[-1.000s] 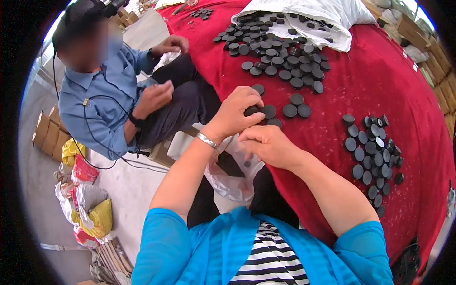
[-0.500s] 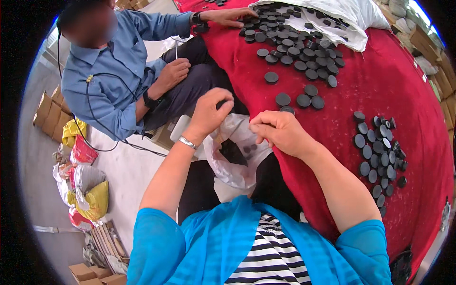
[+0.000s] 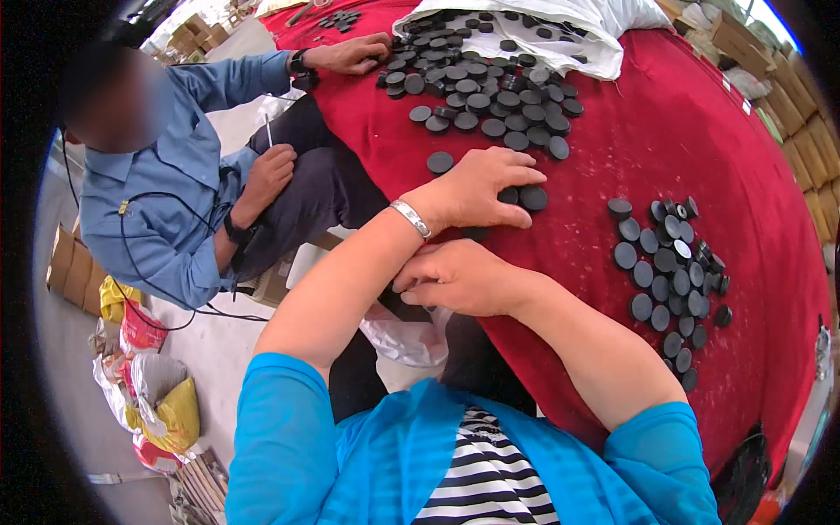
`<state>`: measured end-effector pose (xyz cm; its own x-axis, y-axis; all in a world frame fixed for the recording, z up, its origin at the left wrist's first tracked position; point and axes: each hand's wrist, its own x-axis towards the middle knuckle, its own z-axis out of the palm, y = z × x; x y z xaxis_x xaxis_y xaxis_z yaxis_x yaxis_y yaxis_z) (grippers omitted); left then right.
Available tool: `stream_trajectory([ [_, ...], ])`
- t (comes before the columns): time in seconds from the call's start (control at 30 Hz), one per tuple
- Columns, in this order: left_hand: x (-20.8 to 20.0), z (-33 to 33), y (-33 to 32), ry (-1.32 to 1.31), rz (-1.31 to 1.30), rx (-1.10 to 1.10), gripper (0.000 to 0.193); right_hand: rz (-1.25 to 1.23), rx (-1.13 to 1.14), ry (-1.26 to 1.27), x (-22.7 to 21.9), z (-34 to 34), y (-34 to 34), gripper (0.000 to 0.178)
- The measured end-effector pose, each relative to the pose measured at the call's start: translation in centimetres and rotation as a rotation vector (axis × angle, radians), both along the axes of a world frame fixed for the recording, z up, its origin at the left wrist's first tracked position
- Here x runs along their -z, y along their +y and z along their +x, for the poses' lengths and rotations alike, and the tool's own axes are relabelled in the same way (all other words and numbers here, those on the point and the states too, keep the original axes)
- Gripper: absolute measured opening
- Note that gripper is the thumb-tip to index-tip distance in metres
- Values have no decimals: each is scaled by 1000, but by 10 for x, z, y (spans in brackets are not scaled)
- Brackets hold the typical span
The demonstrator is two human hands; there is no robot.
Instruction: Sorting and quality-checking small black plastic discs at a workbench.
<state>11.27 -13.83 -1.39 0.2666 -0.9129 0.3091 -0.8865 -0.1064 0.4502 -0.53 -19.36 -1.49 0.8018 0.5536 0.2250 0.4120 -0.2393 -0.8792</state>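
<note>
My left hand reaches over the red-covered table, crossing above my right wrist. Its fingers are spread around a couple of round black discs, and the thumb points along their near side. Below it, my right hand hangs over the table's near edge with its fingers bent together above a white plastic bag at my lap. Whatever the right fingers hold, if anything, is hidden. A single black disc lies just beyond my left wrist.
A large heap of black discs spills from a white sack at the back. Another disc group lies on the red cloth at right. At left a co-worker in a blue shirt touches the heap. Filled bags stand on the floor.
My left hand has moved from above the bag to the discs on the table. My right hand has shifted left and nearer to me, over the bag. The whole view has turned slightly.
</note>
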Motion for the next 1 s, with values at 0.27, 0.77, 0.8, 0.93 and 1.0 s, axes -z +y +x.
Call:
stream_trajectory([
  [0.27,-5,-11,16,-321,106,-84,41,-14,4,52,-2,0,-1,20],
  [0.77,13,-15,93,-113,-83,-304,39,-32,10,103,0,-3,-2,19],
  [0.8,12,-18,95,-115,-83,-304,39,-8,10,133,2,-3,-3,19],
  [0.93,14,-38,114,-111,-109,-391,36,28,5,161,3,-5,-4,19],
  [1.0,18,-44,127,-79,-141,-428,34,87,27,149,9,-4,0,18],
])
